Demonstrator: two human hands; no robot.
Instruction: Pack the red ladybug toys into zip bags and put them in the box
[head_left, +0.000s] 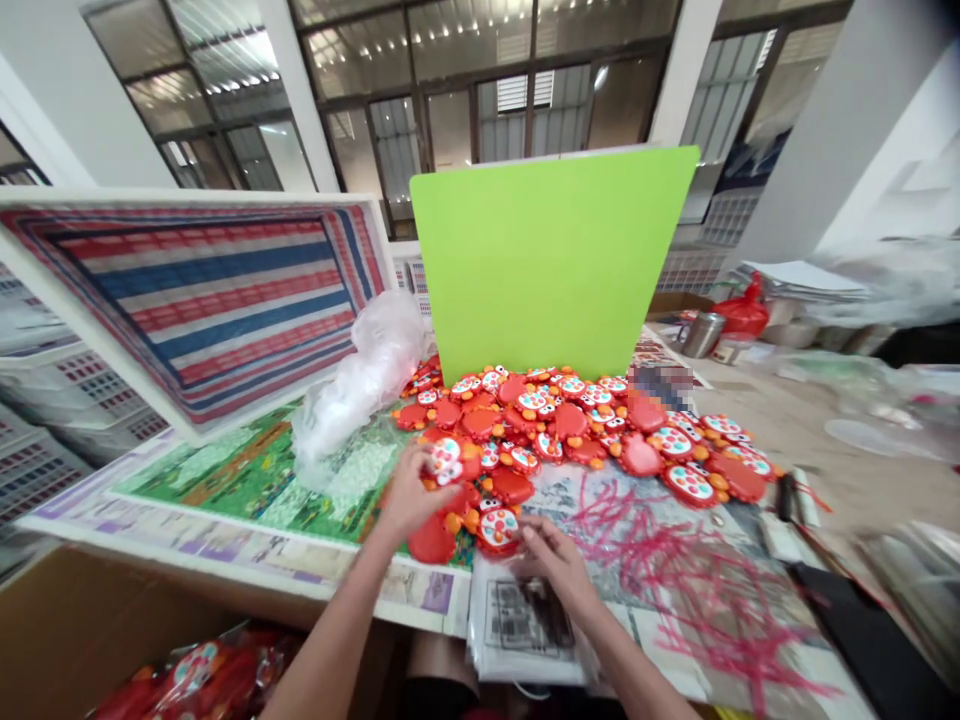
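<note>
pinching a red crab toy (448, 458) between the thumb and fingers of the left hand (411, 495), at the near left side of a pile of matching crab toys (570, 420) on the surface (795, 415). resting the fingertips of the right hand (559, 568) at the rim of a second crab toy (497, 528), dotted side up, just beyond a stack of clear plastic bags (525, 615); impossible to say from this angle whether closed on that rim or only laid against it.

looking most exposed to a slip from the left grip, owing to a rounded rim with little to hold; also to a snag, owing to orange claws (718, 481) jutting among neighbours. possibly losing toys over the near edge too, given the crowding around the left hand, and then mixing loose ones with the bagged crab toys (199, 668) in the open carton (90, 595) below.

seeming likely to shift the plastic bags with any nudge of the right hand, because of slick plastic and a near end apparently jutting past the edge. risking a catch of loose pink strips (637, 548) on the right arm (637, 660), tangled close beside it. needing care against shoving the pile backward: liable to tip the green board (555, 265) standing right behind, with no support in view.
</note>
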